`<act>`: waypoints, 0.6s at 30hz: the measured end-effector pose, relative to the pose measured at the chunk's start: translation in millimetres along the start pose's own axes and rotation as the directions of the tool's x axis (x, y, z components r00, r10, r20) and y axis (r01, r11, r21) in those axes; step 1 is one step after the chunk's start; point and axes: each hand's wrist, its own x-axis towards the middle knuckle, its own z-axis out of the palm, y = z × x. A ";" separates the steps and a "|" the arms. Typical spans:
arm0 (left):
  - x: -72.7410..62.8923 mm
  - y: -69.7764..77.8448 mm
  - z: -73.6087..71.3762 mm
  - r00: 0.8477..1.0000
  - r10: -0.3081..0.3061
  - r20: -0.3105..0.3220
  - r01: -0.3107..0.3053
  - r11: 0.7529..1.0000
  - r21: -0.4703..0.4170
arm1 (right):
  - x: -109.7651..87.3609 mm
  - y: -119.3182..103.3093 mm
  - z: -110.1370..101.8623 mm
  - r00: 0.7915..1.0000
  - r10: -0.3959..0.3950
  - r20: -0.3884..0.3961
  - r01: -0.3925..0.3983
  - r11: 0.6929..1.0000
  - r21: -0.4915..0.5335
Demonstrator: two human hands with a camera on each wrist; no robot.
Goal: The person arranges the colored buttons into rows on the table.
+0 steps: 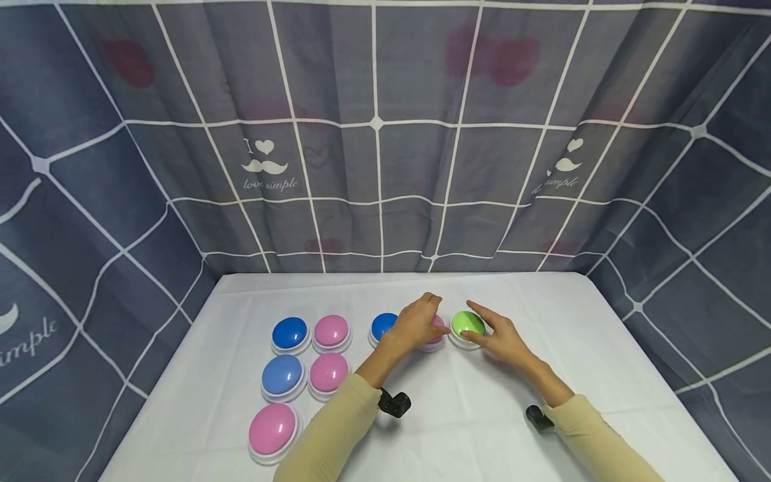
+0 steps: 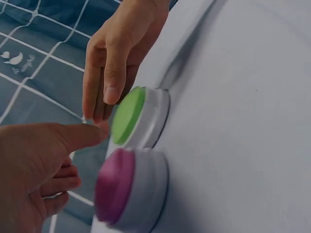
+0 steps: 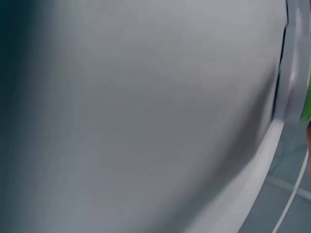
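A push button with a green dome [image 1: 468, 324] on a white round base stands on the right of the back row. My right hand [image 1: 502, 341] is at this button, forefinger past its far side and thumb by its near side; in the left wrist view its fingers [image 2: 112, 73] look fairly straight. Just left is a pink button [image 2: 114, 187], partly covered in the head view by my left hand [image 1: 415, 325]. The left thumb stretches toward the green button, other fingers loosely bent, holding nothing visible. In the right wrist view, only edges of the green dome [image 3: 307, 104] and right hand show.
A blue button [image 1: 383, 324] stands left of my left hand. Farther left are two blue buttons [image 1: 290, 333] and several pink ones [image 1: 330, 331], the nearest a large pink one [image 1: 272, 429]. The white-covered table [image 1: 470, 428] is bordered by a dark checked curtain [image 1: 415, 161].
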 end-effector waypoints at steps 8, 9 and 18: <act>-39.9 -17.6 -21.3 0.998 -0.025 -0.064 0.019 0.996 -0.092 | 12.5 -44.6 32.2 0.985 -0.171 -0.017 0.171 0.985 0.027; -46.9 -21.3 -23.5 0.997 -0.025 -0.075 0.017 0.995 -0.099 | 13.9 -50.6 37.5 0.981 -0.195 -0.008 0.196 0.980 0.037; -120.5 -57.5 -55.6 0.981 -0.170 -0.091 0.159 0.980 -0.120 | 16.1 -104.0 91.4 0.956 -0.253 0.146 0.237 0.965 0.116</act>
